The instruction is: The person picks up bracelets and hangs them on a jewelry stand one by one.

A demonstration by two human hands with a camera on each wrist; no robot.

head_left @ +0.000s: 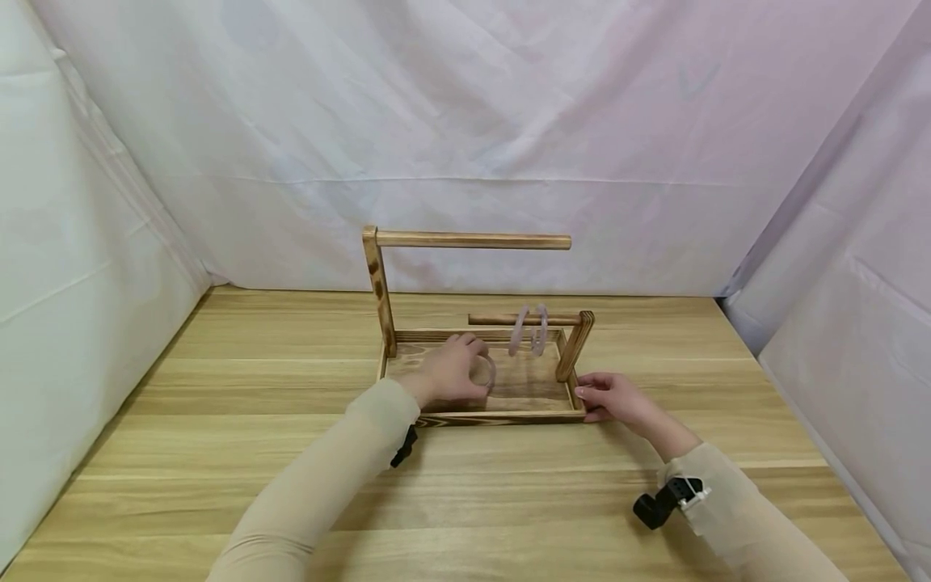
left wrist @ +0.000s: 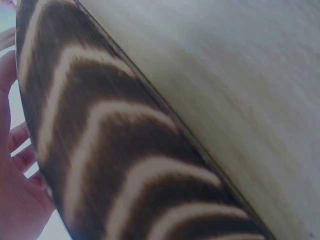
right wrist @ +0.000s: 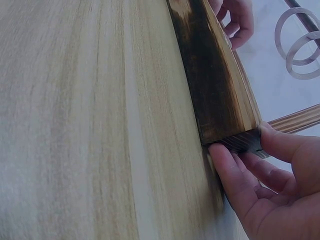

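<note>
A wooden tray stand (head_left: 509,418) sits on the table, with a tall arm and a short arm rising from it. Inside its tray, my left hand (head_left: 452,370) holds a pale translucent bangle (head_left: 492,372) between thumb and fingers; the hand hides part of the ring. Two similar bangles (head_left: 541,330) hang on the short bar (head_left: 490,319). With thumb and fingers, my right hand (head_left: 612,398) grips the tray's near right corner, seen closely in the right wrist view. The tray's dark-grained side (left wrist: 115,140) hides most of the left hand's work in the left wrist view.
The tall post (head_left: 380,291) carries a long bar (head_left: 473,240) above the tray, with its free end to the right. Short-bar post (head_left: 575,347) stands at the tray's right end. White cloth (head_left: 465,121) hangs behind and beside the wooden table (head_left: 509,501).
</note>
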